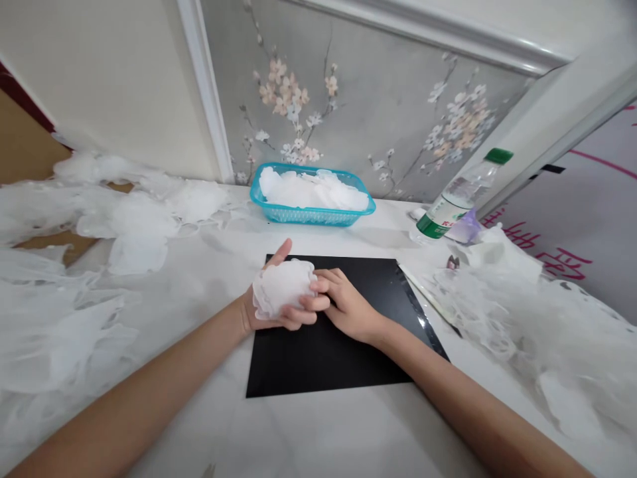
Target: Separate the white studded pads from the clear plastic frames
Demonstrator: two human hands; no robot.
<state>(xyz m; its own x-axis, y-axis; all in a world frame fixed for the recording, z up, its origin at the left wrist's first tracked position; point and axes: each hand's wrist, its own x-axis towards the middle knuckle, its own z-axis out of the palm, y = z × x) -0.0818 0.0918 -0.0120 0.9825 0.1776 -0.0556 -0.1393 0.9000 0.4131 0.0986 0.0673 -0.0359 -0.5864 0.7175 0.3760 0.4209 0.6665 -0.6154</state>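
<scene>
One stack of scalloped translucent white sheets (284, 287) is sitting in the left hand (297, 315): palm facing up, fingers curling around the near and right edges, thumb sticking up clear on the far side. Grip is partly closed, holding the stack loosely. Right hand (351, 302) is bending its fingers just to the right of the stack, close against the left fingertips; whether it is pinching anything, cannot tell. Below both hands a black rectangular mat (298, 372) is lying on the white marbled tabletop (318, 435).

Progress: looking well underway. Beyond the grip, a turquoise plastic basket (311, 216) is already holding a heap of similar white pieces (308, 190), reaching about up to the rim. The stack in hand is not yet lying with them, so this batch is probably counting as unfinished. Left of the grip, lacy white sheeting (137, 229) is spreading over the tabletop; right of it, a tangled translucent pile (562, 358) is showing holed edges. Both are looking like offcuts, though some whole pieces may be hiding inside; how much is remaining, cannot tell.

Also right of and beyond the grip, a green-capped plastic bottle (450, 204) is standing beside a purple packet (465, 228), well apart from the hands.
</scene>
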